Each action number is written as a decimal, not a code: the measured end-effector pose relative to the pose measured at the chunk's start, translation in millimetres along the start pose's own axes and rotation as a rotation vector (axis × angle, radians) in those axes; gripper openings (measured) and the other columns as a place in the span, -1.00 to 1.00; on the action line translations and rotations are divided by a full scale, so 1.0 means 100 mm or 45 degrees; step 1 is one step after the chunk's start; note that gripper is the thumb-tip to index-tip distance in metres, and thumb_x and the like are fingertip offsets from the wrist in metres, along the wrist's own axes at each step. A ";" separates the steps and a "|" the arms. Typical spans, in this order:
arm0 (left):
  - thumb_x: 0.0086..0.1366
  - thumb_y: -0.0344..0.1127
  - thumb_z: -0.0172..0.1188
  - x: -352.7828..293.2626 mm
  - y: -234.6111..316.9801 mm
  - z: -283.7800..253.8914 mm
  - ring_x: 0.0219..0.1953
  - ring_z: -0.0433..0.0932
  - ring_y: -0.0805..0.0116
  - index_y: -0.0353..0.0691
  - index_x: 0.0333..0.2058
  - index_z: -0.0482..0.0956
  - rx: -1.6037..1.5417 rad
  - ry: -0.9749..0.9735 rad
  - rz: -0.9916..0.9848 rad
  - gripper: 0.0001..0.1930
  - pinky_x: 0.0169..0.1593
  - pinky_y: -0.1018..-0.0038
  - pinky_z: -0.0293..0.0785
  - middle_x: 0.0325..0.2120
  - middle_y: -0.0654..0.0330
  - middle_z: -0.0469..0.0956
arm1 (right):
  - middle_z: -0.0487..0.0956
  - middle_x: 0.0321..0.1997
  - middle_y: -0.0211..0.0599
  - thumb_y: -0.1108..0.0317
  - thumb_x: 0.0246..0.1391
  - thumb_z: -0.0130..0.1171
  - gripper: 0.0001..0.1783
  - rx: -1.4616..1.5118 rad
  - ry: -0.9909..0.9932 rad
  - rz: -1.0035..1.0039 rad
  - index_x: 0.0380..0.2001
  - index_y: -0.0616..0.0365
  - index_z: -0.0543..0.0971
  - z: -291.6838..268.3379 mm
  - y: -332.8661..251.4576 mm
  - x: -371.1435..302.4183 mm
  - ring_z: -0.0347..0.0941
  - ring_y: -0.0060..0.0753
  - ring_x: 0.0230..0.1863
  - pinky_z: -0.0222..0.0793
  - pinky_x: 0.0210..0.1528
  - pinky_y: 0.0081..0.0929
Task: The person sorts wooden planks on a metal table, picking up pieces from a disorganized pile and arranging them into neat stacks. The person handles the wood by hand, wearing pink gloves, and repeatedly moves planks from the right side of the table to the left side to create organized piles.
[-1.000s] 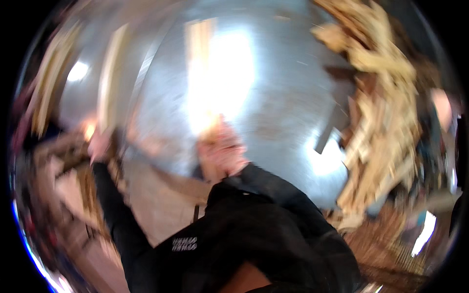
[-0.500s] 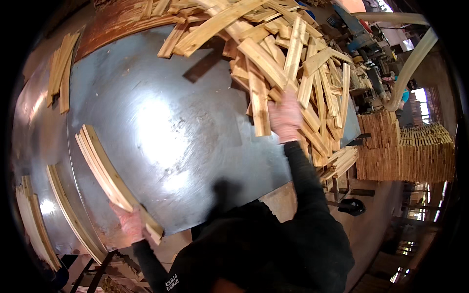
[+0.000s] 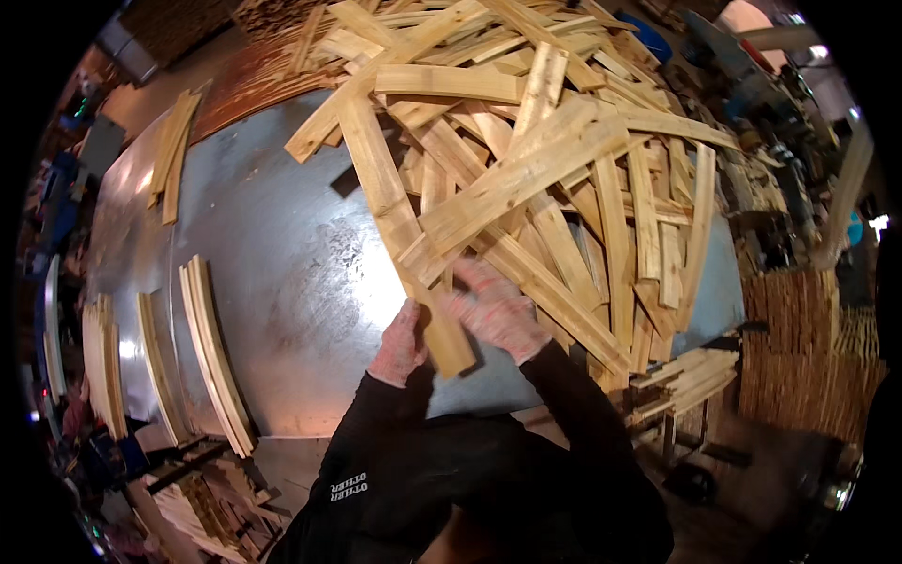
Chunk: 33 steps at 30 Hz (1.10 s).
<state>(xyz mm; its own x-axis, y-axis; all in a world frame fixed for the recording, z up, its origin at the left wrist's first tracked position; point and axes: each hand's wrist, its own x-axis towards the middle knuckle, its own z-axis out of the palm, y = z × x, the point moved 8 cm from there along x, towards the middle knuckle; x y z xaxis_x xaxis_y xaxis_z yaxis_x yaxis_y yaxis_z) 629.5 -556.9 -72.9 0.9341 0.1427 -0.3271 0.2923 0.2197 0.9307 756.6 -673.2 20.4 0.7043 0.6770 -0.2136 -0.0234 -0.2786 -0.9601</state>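
Observation:
A long pale wooden board (image 3: 380, 179) slants from the heap down toward me, its near end over the metal tabletop. My left hand (image 3: 401, 346) is at this board's left edge, thumb up along it; its other fingers are mostly hidden by the board. On the other side, my right hand (image 3: 495, 305) has its fingers spread, slightly blurred, over the board's right edge. Just beyond it, a wide board (image 3: 526, 179) lies across the heap, its lower end close to my right fingers. Both hands wear pale, reddish-marked coverings.
A loose heap of boards (image 3: 648, 216) covers the right and far table. Left on the metal tabletop (image 3: 282, 216) stand a narrow board stack (image 3: 214, 357), another strip (image 3: 162, 367) and further boards (image 3: 171, 155). Stacked lumber (image 3: 789, 348) stands at right, beside machinery.
My left hand has let go of the narrow stack at left and moved right to the slanting board. My right hand has come nearer and left. The view has shifted.

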 end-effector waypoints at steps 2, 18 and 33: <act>0.31 -0.29 0.22 0.11 -0.09 0.10 -0.02 0.57 0.21 -0.31 0.14 0.46 -0.794 0.070 -0.043 -0.55 0.12 0.24 0.51 -0.04 0.10 0.57 | 0.37 0.30 0.05 0.00 0.11 0.29 -0.08 -0.382 0.561 -0.356 0.41 0.16 0.17 -0.63 -0.32 0.01 0.34 0.00 0.26 0.29 0.28 -0.10; 0.21 -0.27 0.26 -1.72 0.01 -1.57 -0.26 0.63 0.43 -0.32 0.11 0.51 0.062 0.806 -0.450 -0.50 -0.11 0.47 0.57 -0.26 0.16 0.68 | 0.40 0.19 -0.13 0.16 -0.45 0.59 0.21 -1.982 -0.471 -1.043 0.39 0.00 0.25 -0.48 -0.70 1.22 0.28 0.02 0.30 -0.11 0.51 0.13; 0.33 -0.06 0.25 -1.51 -0.90 -2.34 -0.15 0.51 0.44 -0.36 0.01 0.53 -0.231 1.082 -0.246 -0.53 0.00 0.45 0.45 -0.23 0.20 0.60 | 0.63 -0.01 0.19 -0.31 0.10 0.04 -0.07 -1.266 -0.765 0.208 0.27 0.29 0.32 3.04 -0.78 1.45 0.59 0.11 0.01 0.42 0.15 -0.17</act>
<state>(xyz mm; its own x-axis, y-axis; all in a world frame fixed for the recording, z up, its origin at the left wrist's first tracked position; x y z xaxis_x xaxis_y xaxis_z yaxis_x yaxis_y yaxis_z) 413.7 -372.4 -145.8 0.3830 0.7395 -0.5535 0.3247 0.4532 0.8302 644.8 -346.5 9.5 0.2897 0.7229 -0.6273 0.6695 -0.6214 -0.4069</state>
